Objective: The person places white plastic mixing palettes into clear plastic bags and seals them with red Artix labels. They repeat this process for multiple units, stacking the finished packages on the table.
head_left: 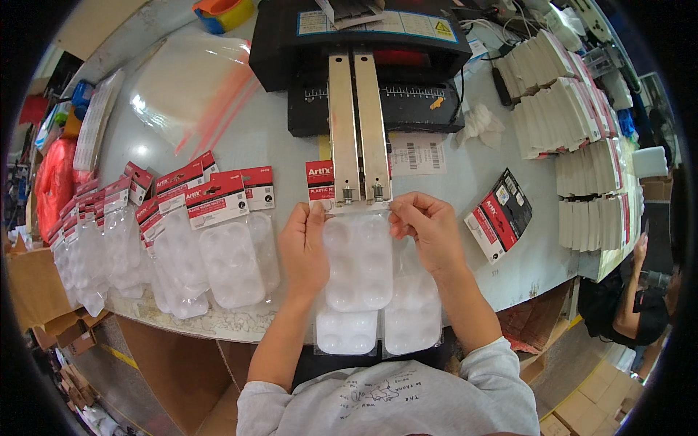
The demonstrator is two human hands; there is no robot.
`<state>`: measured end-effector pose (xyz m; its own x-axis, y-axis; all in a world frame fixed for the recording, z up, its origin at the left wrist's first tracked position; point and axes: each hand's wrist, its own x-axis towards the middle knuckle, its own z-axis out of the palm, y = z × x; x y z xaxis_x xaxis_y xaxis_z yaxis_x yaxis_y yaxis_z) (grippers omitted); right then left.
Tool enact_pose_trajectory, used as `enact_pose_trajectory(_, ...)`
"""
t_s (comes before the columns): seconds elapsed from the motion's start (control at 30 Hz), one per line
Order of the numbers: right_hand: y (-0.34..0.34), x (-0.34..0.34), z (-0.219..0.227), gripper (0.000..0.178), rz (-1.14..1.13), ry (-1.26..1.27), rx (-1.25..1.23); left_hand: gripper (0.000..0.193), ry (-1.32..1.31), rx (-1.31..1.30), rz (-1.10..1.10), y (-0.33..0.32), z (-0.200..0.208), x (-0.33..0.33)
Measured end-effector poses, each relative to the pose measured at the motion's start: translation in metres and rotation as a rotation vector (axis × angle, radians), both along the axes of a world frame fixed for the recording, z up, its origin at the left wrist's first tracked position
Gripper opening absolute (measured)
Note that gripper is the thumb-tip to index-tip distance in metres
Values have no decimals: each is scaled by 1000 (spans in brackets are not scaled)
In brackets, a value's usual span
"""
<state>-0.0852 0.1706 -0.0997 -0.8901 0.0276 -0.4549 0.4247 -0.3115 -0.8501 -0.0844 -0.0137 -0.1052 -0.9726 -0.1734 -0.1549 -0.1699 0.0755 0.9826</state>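
Note:
A white plastic paint palette (pixel 358 261) in a clear bag lies in front of me on the table. Its red header card (pixel 320 178) reaches under two long metal arms (pixel 356 123) that extend from a black machine (pixel 363 36). My left hand (pixel 302 251) pinches the pack's top edge at its left corner, thumb uppermost. At the right corner my right hand (pixel 430 229) holds the same edge between curled fingers and thumb. Two more bagged white palettes (pixel 412 320) rest beneath, toward my lap, overhanging the table's front edge.
Several carded palette packs (pixel 231 258) overlap along the left. A red and black folded card (pixel 499 216) lies right of my right hand, beyond which stand stacks of cards (pixel 574 120). Clear plastic bags (pixel 190 87) lie at the back left. Another person (pixel 636 305) is at far right.

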Motion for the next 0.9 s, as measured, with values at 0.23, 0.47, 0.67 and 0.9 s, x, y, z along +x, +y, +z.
enact_pose_trajectory(0.23,8,-4,17,20,114,141,223,30,14,-93,-95,-7,1,3)
enact_pose_trajectory(0.47,128,43,15,96,189,197,1720,30,262,-1442,136,-86,65,27)
enact_pose_trajectory(0.67,135,60,-10,97,131,276,1638,24,145,-988,-241,-32,20,78)
enact_pose_trajectory(0.9,88,54,61,58,-116,-70,1033,9,-265,272,-30,-28,47,77)
